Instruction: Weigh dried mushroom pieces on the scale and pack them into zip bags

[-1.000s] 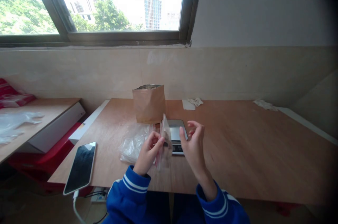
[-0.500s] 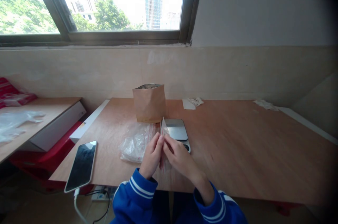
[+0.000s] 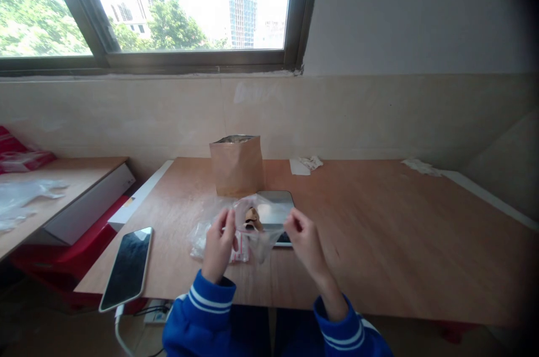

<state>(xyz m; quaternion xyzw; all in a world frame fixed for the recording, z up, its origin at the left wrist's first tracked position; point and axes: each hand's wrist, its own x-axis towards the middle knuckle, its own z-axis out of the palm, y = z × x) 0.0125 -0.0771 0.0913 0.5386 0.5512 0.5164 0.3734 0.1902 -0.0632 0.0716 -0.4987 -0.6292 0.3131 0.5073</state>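
Head view: hands [image 3: 218, 247] [image 3: 306, 247] pinching a clear plastic bag [image 3: 263, 239] above a plywood table [image 3: 379, 233] under a window [image 3: 181, 9].

Nothing legible here, we can't read a single word or no. The red print on the clear plastic bag [image 3: 240, 248] is too small & blurred to make out. Same w/ the tiny yellow-orange label on the edge of the white box [image 3: 131, 198]: can't read it. The red packet [image 3: 17, 159] on the side table has white markings, but they're too far off & unreadable.
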